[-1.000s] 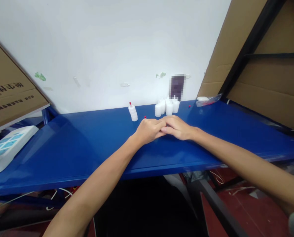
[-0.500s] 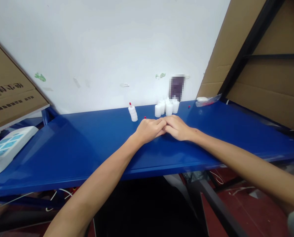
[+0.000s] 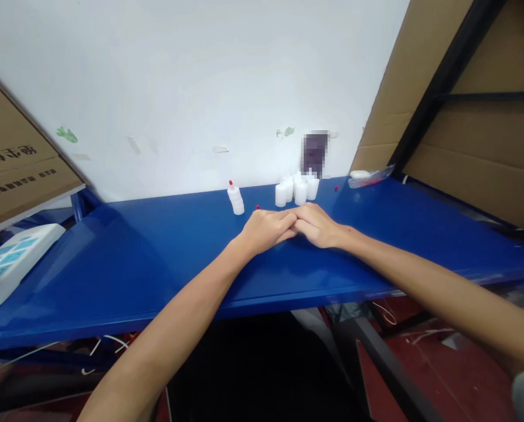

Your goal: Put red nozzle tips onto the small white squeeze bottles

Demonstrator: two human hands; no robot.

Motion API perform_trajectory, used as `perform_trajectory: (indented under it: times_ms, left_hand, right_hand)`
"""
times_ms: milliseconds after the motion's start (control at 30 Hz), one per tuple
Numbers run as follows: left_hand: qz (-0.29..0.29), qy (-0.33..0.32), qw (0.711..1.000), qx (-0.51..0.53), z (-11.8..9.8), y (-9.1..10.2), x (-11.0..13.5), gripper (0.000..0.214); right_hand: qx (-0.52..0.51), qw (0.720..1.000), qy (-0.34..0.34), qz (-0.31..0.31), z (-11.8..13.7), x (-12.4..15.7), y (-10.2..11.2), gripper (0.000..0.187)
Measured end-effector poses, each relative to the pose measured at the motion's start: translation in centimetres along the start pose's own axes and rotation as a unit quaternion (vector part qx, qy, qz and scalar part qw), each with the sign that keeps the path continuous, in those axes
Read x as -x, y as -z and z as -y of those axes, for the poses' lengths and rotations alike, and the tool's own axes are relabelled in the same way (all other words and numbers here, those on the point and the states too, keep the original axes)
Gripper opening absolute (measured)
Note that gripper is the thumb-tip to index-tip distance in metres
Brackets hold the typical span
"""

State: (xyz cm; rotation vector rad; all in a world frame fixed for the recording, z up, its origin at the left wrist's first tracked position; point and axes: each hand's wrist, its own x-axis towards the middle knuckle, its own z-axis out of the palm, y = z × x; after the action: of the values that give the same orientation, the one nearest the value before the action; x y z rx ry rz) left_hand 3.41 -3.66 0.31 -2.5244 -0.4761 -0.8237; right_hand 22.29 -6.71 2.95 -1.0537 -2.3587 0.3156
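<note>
A: Which step is in hand?

B: I'd judge a pause, or some close fingerwork; the hands themselves hide which. The left hand (image 3: 262, 230) and right hand (image 3: 318, 225) meet over the blue surface (image 3: 156, 246), fingers touching.

A: Is either grip clamped on something?

B: I cannot tell. The fingers are folded together, with the backs of both hands towards the camera, so a small thing between them would be covered.

A: And the bottles?

B: One ribbed white squeeze bottle (image 3: 236, 202) with a red tip stands alone, beyond the left hand and to its left. The clustered white bottles (image 3: 301, 191) stand upright just past the hands, near the wall (image 3: 191, 88); I see no red on them. A red cap (image 3: 258, 207) peeks out behind the left knuckles, and a second red cap (image 3: 336, 188) sits right of the cluster, near a clear plastic bag (image 3: 374, 177).

A: What does the next move call for?

B: Handling any bottle would call for the hands to part, then a short forward reach. The cluster looks tight enough to knock.

A: How are the arms posed?

B: Both extend forward and converge, the left slanting up steeply, the right coming in flatter.
</note>
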Motion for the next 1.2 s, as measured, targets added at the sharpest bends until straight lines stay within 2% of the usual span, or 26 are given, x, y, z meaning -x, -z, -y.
perform_trajectory:
  times_ms: [267,600,867,1033,1200]
  left_hand:
    - [0.001,0.020,1.000,-0.005,-0.1,-0.4,-0.1,0.040]
    - [0.028,0.049,0.998,-0.001,-0.3,-0.7,-0.2,0.045]
    - [0.032,0.042,0.998,-0.021,-0.7,-0.4,-0.6,0.043]
    - [0.064,0.076,0.995,-0.026,-0.9,-0.4,-0.8,0.038]
    - [0.114,0.113,0.987,-0.008,-1.0,0.0,-1.0,0.036]
  right_hand:
    - [0.007,1.000,0.016,-0.016,-0.4,-0.1,0.0,0.020]
    - [0.015,1.000,0.010,-0.004,-0.8,0.0,0.0,0.021]
    - [0.066,0.998,0.007,0.013,-0.7,0.2,0.6,0.016]
    - [0.080,0.997,0.006,0.008,-1.1,0.1,0.5,0.017]
    - [0.055,0.998,0.013,0.007,-1.3,-0.1,0.3,0.011]
